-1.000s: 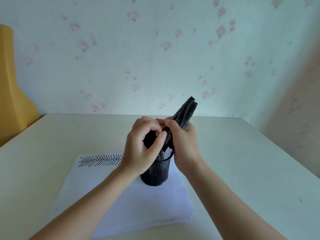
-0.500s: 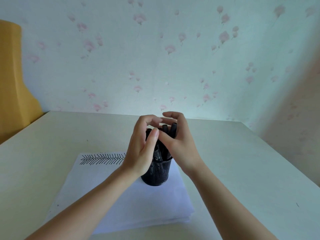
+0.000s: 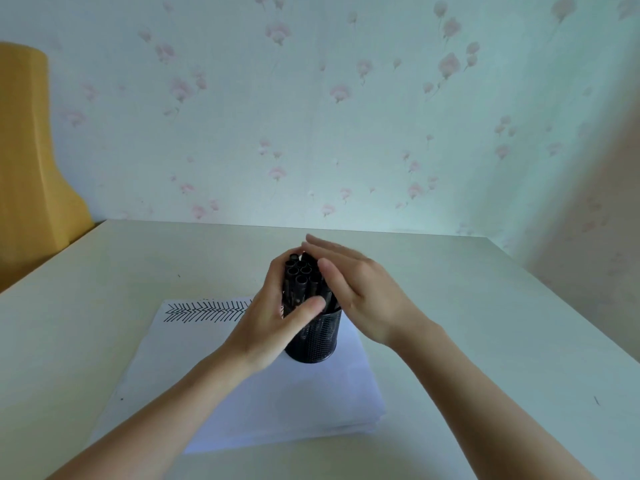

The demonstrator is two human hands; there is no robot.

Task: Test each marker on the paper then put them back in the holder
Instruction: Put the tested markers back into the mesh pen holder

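Two hands at the holder, entries left to right. Far left: a yellow chair back [image 3: 31, 161], smooth, moulded. Paper [image 3: 242, 386]: a thin white stack lying flat on the pale table [image 3: 485, 323], soft-edged, with a row of black herringbone test strokes [image 3: 207, 310] along its far edge. It would likely slide if pushed sideways.

My left hand [image 3: 277, 320]: fingers curled round the left side of the marker bundle, thumb laid across the near side, gripping the markers [image 3: 300, 277]. These stand upright in the holder [image 3: 317, 337], round ends up. Judged light, rigid, smooth plastic barrels, slippery against each other; best taken one at a time by the upper barrel, pinched between thumb and forefinger.

Holder: black metal mesh cylinder, standing on the paper's far half. Probably light and tippy when a marker is pulled; steady it low on the wall.

My right hand [image 3: 360, 292]: fingers straight and together, flat against the bundle's right side, gripping nothing.
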